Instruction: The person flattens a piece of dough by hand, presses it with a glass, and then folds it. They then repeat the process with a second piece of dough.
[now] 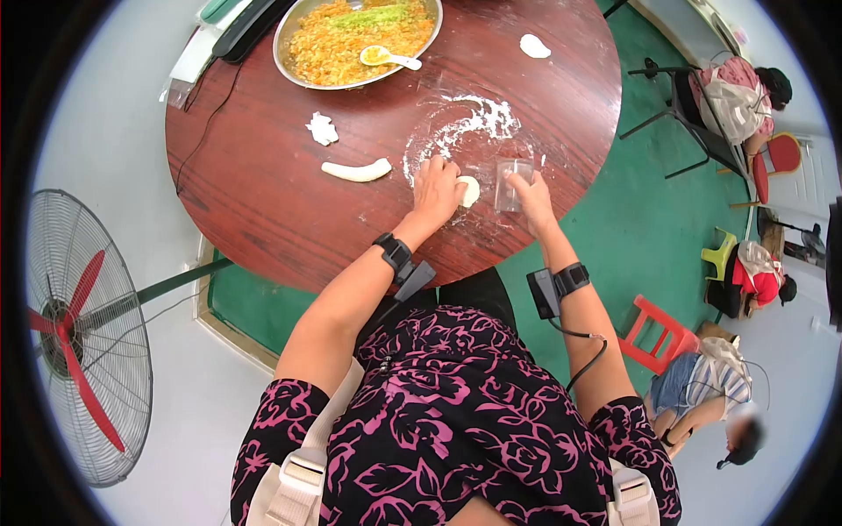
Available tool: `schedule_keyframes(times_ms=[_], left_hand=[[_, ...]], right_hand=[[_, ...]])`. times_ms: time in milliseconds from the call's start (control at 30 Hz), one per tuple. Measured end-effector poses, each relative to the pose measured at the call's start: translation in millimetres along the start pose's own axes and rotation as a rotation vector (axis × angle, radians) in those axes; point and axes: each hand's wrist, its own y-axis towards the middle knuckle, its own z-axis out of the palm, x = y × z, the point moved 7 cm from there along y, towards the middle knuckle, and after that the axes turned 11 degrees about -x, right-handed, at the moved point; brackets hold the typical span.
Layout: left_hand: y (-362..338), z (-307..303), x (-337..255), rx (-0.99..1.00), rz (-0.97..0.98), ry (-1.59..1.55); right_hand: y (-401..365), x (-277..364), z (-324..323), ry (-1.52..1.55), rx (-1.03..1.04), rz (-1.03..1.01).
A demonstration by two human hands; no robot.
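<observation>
1. Head view, your hands: your left hand (pixel 436 188) lies palm down on the worktop (pixel 263 193), fingers spread loosely and closed around nothing. Its fingertips touch the edge of a small pale dough disc (pixel 470 190). Your right hand (pixel 531 200) has its fingers wrapped round a clear cup (pixel 512 182), which stands upright on the worktop just beside the disc.

2. Head view, the dough in hand: the disc sits between your two hands, at the near edge of a patch of scattered flour (pixel 474 123). It looks partly flattened. You cannot tell from here how thin or how even it is.

3. Head view, what looks done: the flour is already spread and smeared. One piece has been parted from the rest and pressed into a round. A large metal bowl (pixel 282 54) of orange and green filling stands at the far edge, with a spoon (pixel 386 57) resting in it.

4. Head view, what looks left: a dough roll (pixel 355 170) lies uncut to the left of your left hand. A crumpled dough lump (pixel 322 129) lies beyond it, and another white lump (pixel 534 46) lies well apart at the far right. No filled or finished piece shows anywhere on the worktop, so you appear to be early in the work, with most of the dough unshaped.
</observation>
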Motion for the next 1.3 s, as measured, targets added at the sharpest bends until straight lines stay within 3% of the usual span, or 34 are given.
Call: schedule_keyframes(times_ms=[267, 367, 467, 567, 600, 733, 833, 867, 1000, 1300], left_hand=[[2.7, 23.0, 4.3, 0.130, -0.084, 0.026], [3.7, 18.9, 2.5, 0.216, -0.289, -0.246], [-7.9, 46.3, 19.3, 0.290, -0.599, -0.750], [-17.8, 36.4, 32.0, 0.153, -0.812, -0.926], [-23.1, 33.3, 40.9, 0.146, -0.819, -0.807], [-35.7, -2.7, 34.0, 0.117, -0.442, -0.337], [-42.3, -29.0, 10.8, 0.006, 0.039, -0.136], [-49.6, -24.8, 6.0, 0.050, 0.209, -0.092], [-63.1, -18.1, -7.3, 0.139, 0.306, 0.132], [-61.8, -24.4, -4.3, 0.115, 0.239, 0.160]], right_hand=[[-27.6, -17.6, -4.7, 0.071, 0.010, 0.045], [-29.5, -15.0, -10.7, 0.040, -0.003, 0.020], [-28.5, -15.1, -15.3, 0.045, -0.012, 0.035], [-25.6, -10.1, -16.1, -0.003, -0.018, 0.006], [-23.5, -7.9, -12.9, -0.035, -0.025, -0.020], [-33.5, 24.8, 10.8, -0.395, -0.027, -0.267], [-50.5, 61.1, 50.4, -0.693, 0.064, -0.782], [-55.0, 61.8, 61.4, -0.797, 0.090, -0.862], [-56.2, 58.1, 83.7, -1.061, 0.154, -1.167], [-38.2, 73.8, 90.5, -1.144, 0.211, -1.217]])
